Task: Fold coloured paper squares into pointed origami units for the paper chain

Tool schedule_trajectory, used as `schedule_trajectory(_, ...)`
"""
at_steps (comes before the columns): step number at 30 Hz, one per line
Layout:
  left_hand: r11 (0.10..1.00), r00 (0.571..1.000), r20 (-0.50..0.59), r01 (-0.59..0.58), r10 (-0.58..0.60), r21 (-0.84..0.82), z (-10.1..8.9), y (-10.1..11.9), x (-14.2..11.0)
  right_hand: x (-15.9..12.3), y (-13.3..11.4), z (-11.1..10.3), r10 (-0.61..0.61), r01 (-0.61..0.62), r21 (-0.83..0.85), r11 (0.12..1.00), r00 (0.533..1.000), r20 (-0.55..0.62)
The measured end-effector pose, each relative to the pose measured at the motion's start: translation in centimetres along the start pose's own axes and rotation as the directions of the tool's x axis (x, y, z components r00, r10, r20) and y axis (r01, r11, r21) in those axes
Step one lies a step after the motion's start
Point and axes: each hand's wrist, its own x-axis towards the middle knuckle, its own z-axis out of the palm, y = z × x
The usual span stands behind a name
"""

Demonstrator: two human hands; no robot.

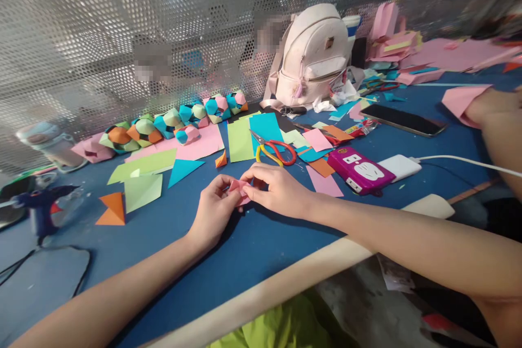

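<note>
A small folded piece of pink paper (240,187) is pinched between my two hands over the blue table. My left hand (215,207) grips its left side, and my right hand (274,189) holds the right side with thumb and fingers. Part of the paper is hidden by my fingers. Just beyond my hands lie scissors (279,151) with red and yellow handles, blades pointing away. A small orange folded piece (221,159) and a blue paper triangle (183,171) are on the table to the left of them.
A row of folded paper balls (171,120) lines the back by the perforated metal panel (93,38). A glue gun (43,209) stands at left. The backpack (312,57), phone (403,119) and purple case (359,169) are to the right. Another person's arm (501,125) reaches in at right.
</note>
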Motion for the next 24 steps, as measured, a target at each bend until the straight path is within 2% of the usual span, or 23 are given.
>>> schedule_trajectory(11,1.000,1.000,0.012,-0.012,0.012,0.019,-0.05,-0.08,0.06,0.04,0.62,0.39,-0.044,0.043,-0.021,0.999,0.997,-0.069)
schedule_trajectory(24,1.000,0.998,0.060,-0.028,0.029,-0.015,-0.08,-0.36,0.05,0.05,0.42,0.23,-0.090,0.085,-0.057,0.995,0.992,-0.086)
